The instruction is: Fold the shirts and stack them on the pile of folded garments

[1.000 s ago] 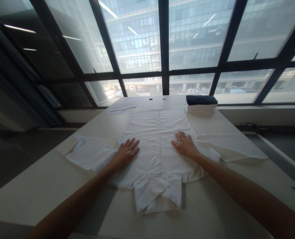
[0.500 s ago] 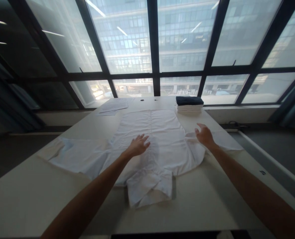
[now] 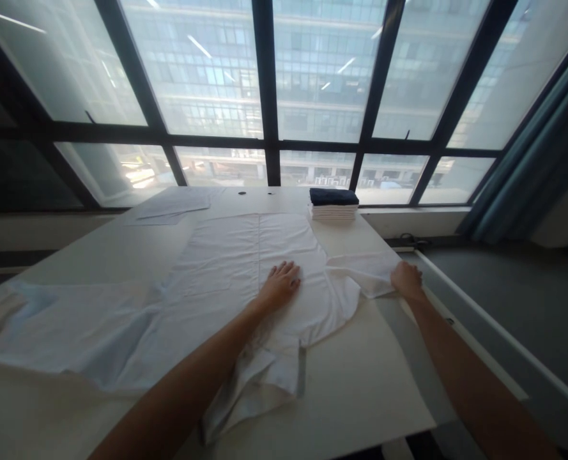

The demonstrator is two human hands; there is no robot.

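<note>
A white shirt (image 3: 216, 268) lies spread over the table, its collar end towards me and its sleeves out to both sides. Flat on the shirt's body, right of the centre seam, rests my left hand (image 3: 284, 282) with its fingers stretched out. My right hand (image 3: 407, 280) is closed around the end of the right sleeve (image 3: 367, 265), at the table's right edge. The left sleeve (image 3: 73, 319) lies loosely across the left side of the table. Folds of the collar (image 3: 269, 377) hang together near my left forearm.
On the white table (image 3: 360, 383), a stack of folded cloths (image 3: 334, 206) with a dark one on top stands at the far right. Sheets of paper (image 3: 173, 203) lie at the far left. Large windows (image 3: 216, 76) rise behind; a blue curtain (image 3: 528, 147) hangs at right.
My right hand has moved onto the right sleeve's end and closed on it. My left hand has shifted right across the shirt and lies flat. The view has turned right.
</note>
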